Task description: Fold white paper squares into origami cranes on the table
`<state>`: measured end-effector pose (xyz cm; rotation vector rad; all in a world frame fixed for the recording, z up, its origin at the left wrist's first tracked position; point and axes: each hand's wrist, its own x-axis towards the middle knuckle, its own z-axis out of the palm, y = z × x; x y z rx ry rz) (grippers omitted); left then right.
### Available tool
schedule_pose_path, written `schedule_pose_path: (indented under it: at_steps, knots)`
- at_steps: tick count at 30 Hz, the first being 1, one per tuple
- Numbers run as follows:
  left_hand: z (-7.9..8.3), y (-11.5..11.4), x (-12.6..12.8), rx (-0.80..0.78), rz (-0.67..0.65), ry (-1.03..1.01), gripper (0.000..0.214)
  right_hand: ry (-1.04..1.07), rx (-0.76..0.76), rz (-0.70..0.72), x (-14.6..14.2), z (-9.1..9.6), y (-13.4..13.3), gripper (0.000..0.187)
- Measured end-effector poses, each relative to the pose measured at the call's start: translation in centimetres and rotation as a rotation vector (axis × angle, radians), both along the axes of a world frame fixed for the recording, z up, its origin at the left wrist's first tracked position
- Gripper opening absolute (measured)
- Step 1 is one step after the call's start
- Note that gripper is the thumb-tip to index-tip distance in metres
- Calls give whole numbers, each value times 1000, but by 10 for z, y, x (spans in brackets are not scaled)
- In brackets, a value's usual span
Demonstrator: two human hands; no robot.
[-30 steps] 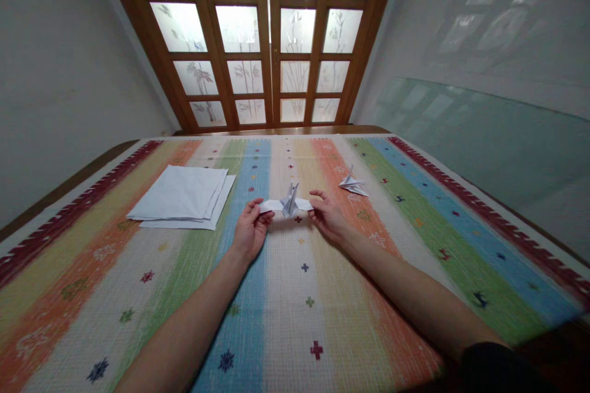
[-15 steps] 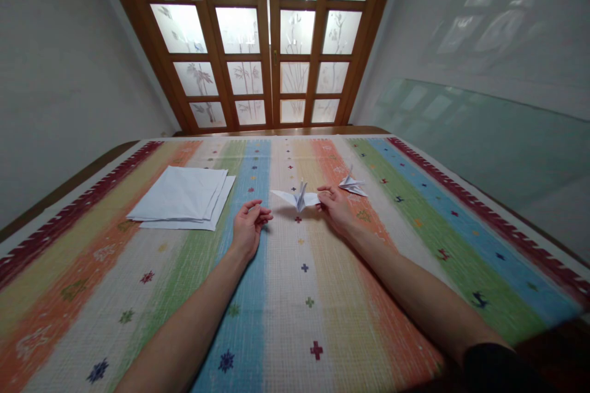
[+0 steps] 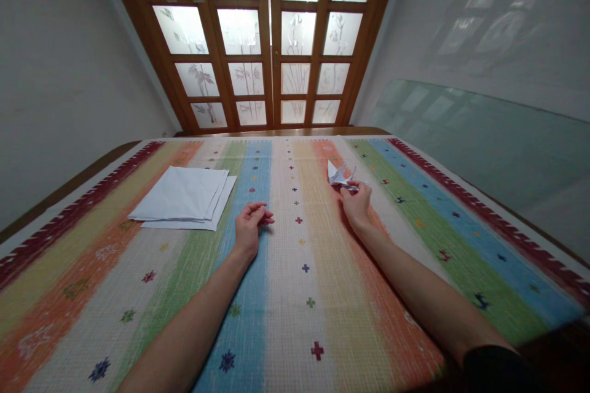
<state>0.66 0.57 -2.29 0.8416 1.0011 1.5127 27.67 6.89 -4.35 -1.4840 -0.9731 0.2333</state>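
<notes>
A white folded paper crane [image 3: 335, 173] is at the far right of the striped cloth, held by my right hand [image 3: 357, 202], whose fingers pinch its near edge. It sits against a second paper crane [image 3: 354, 183], mostly hidden behind my fingers, so I cannot tell where one ends. My left hand [image 3: 250, 222] rests on the blue stripe with its fingers loosely curled and nothing in them. It lies just right of a stack of white paper sheets [image 3: 184, 198].
A multicoloured striped cloth [image 3: 295, 295] covers the table. A glass panel [image 3: 483, 141] leans along the right wall. Wooden doors with frosted panes [image 3: 271, 43] stand beyond the table's far edge.
My left hand let go of the crane and stayed on the blue stripe. My right hand carried the crane away and to the right, up against the second crane.
</notes>
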Motion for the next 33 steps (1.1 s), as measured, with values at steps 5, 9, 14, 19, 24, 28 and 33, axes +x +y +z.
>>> schedule_pose_path:
  at_steps: [5, 9, 14, 19, 24, 28, 33]
  knots:
    - [3, -2, 1, 38, 39, 110, 27, -43, 49, -81, -7, 4, -8, 21]
    - [5, -1, 0, 102, 111, 236, 24, -74, 80, -30, -16, 3, -13, 18]
    - [8, 11, -11, 147, 263, 475, 21, -117, 107, 18, -20, 1, -17, 17]
    - [21, 22, -50, 100, 400, 978, 28, -160, 113, 46, -19, -1, -18, 17]
    - [28, 21, -104, -33, 394, 1557, 49, -177, 96, 61, -20, -1, -19, 19]
    - [19, 17, -130, -209, 330, 1784, 65, -177, 104, 74, -21, 1, -19, 17]
    - [7, 14, -136, -316, 204, 1800, 70, -166, 107, 101, -20, 1, -18, 15]
